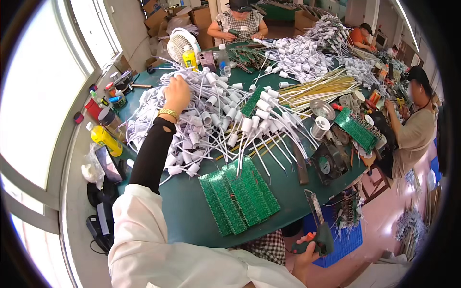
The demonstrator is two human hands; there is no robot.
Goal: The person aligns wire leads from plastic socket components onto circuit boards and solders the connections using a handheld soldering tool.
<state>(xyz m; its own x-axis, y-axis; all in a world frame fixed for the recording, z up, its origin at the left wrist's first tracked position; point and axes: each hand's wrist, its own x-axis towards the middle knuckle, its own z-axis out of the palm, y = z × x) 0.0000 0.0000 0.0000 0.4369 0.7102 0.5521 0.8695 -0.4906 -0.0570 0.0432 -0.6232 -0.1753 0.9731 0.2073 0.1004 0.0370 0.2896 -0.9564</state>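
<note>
Gathering of parts at a green work table (185, 230), hands well apart. The left hand (176, 93) reaches to the far part of a heap of white wired sockets (189, 137), on the left and middle of the table; its fingers are bent downward, and whether they are clamped on a piece cannot be told. The right hand (306, 257) is wrapped about the handle of a dark green hand tool (326, 240), held beyond the near table edge, with its metallic front end raised. The green circuit boards (240, 194) lie side by side in front of the person, the wire ends of several sockets reaching over their far edge. For good practice, each socket is best lifted by its rigid white body, since the leads cross one another and a pull on one could drag its neighbours. A slow upward draw should free it more cleanly than a sideways tug. The tool's front end, possibly hot, is best kept clear of the lap and the black sleeve (151, 153), and of the boards until the part is settled.
</note>
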